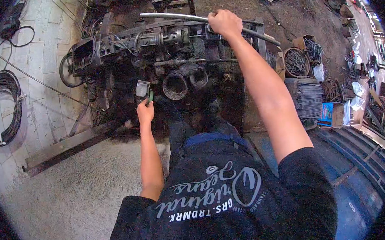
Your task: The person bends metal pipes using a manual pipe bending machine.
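My right hand [226,23] is closed around a long metal bar [174,17], which lies slantwise over the far side of a dark, greasy machine [160,39]. On the near side of the machine, the fingers of my left hand [145,111] are wrapped round a green handle [150,96]. Just beyond those fingers is a small grey box-shaped part [143,87]; how the handle joins it I cannot tell. Right of this hand sits an open round container [175,86] with grainy material in it, beside a smaller round opening [199,78].
A coil of black cable [2,106] lies on the tiles at left. At right stand a bucket of metal pieces [296,62] and a stack of rods [305,98]. A long metal beam [76,146] crosses the floor at lower left. Blue metal panels [353,189] lie lower right.
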`<state>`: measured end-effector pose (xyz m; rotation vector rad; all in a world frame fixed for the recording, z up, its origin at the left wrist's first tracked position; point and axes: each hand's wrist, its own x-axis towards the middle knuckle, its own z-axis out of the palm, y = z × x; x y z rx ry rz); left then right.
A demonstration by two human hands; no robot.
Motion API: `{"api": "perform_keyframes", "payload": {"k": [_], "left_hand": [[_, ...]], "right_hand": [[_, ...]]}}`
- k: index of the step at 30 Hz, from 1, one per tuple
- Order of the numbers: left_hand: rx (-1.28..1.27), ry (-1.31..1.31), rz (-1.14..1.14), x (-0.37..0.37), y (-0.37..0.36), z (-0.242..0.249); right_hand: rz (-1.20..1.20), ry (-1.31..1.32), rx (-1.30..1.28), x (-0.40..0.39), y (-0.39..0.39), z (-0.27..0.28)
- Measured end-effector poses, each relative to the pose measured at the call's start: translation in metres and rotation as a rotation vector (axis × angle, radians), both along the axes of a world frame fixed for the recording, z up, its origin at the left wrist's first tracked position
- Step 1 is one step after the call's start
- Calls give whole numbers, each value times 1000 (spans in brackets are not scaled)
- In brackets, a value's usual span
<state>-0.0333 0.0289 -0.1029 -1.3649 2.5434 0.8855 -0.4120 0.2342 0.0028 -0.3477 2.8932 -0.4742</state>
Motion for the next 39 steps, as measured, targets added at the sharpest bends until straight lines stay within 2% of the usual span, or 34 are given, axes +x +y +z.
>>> {"api": "perform_keyframes", "payload": {"k": [7,9,39], "left_hand": [[17,13,-21,1,1,1],[26,-5,-8,0,0,-2],[-15,38,-12,2,1,-6]], "right_hand": [[11,-15,-14,0,3,-2],[9,56,-17,1,1,-5],[-20,7,-24,-1,6,-2]]}}
